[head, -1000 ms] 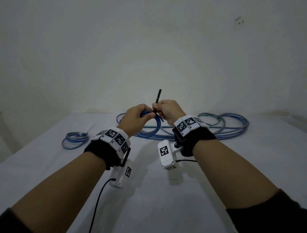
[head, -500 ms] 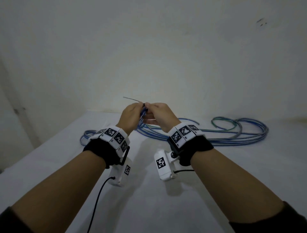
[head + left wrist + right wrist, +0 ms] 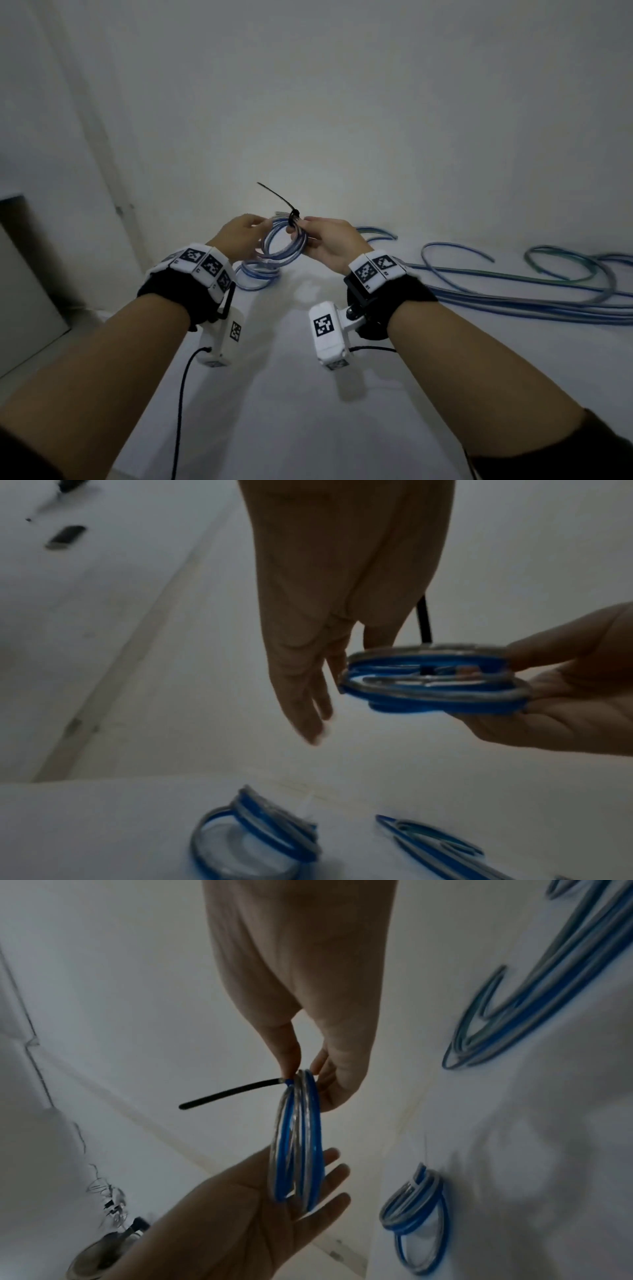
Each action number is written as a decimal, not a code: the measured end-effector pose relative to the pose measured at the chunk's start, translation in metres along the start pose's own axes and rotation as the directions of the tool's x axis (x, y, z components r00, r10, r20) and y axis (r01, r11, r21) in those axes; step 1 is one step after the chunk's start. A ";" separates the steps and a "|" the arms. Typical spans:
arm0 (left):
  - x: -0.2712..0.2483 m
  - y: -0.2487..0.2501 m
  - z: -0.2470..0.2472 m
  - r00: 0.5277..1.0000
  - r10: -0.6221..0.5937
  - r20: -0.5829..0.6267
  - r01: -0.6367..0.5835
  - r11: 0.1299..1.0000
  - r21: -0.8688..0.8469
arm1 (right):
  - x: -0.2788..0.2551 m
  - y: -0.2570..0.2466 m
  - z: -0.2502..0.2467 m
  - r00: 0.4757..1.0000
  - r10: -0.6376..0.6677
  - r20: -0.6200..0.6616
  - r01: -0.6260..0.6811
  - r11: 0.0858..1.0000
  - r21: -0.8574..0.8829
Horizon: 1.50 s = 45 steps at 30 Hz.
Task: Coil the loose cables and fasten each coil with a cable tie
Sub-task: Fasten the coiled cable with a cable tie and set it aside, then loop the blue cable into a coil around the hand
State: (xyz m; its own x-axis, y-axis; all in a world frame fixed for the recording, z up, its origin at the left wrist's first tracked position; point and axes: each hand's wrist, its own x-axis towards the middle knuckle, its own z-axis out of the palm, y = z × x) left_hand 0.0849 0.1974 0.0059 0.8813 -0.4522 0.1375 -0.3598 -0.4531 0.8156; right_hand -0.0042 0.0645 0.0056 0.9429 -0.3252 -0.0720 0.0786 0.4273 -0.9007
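Note:
A small coil of blue and grey cable (image 3: pixel 281 241) hangs above the white table between my hands. A black cable tie (image 3: pixel 293 217) is cinched round its top, and its tail sticks up to the left. My right hand (image 3: pixel 301 233) pinches the coil (image 3: pixel 301 1137) beside the tie (image 3: pixel 232 1093) with thumb and fingers. My left hand (image 3: pixel 261 236) lies with straight fingers against the coil's opposite edge, with the palm (image 3: pixel 240 1218) under it. In the left wrist view the left fingers (image 3: pixel 308 710) touch the coil (image 3: pixel 435 680).
A second tied coil (image 3: pixel 257 278) lies on the table (image 3: pixel 308 411) just below my hands. Long loose blue and grey cables (image 3: pixel 513 286) sprawl at the back right. The table's left edge drops to the floor, and a wall stands close behind.
The coil has turned to face me and the tie's tail now points up-left. My left hand has let go of its grip and its fingers are straight. My head has turned left.

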 end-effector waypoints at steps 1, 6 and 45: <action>0.002 -0.007 -0.004 1.000 -0.031 -0.001 0.031 0.997 -0.068 | 0.006 0.004 0.006 1.000 0.013 0.009 -0.013 1.000 0.002; 0.020 -0.043 -0.024 0.988 -0.055 -0.147 0.070 0.993 0.093 | 0.034 0.029 0.029 1.000 -0.006 -0.009 0.002 0.949 -0.316; 0.021 0.105 0.108 0.944 0.249 0.218 -0.302 0.918 0.258 | -0.032 -0.058 -0.169 0.992 -0.008 -0.123 -0.123 -0.024 -0.992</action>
State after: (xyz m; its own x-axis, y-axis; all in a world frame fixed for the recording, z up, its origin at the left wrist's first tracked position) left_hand 0.0323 0.0572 0.0340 0.6752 -0.7071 0.2101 -0.6751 -0.4775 0.5623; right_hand -0.0939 -0.0930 -0.0120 0.8954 -0.4296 -0.1172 -0.4390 -0.8073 -0.3944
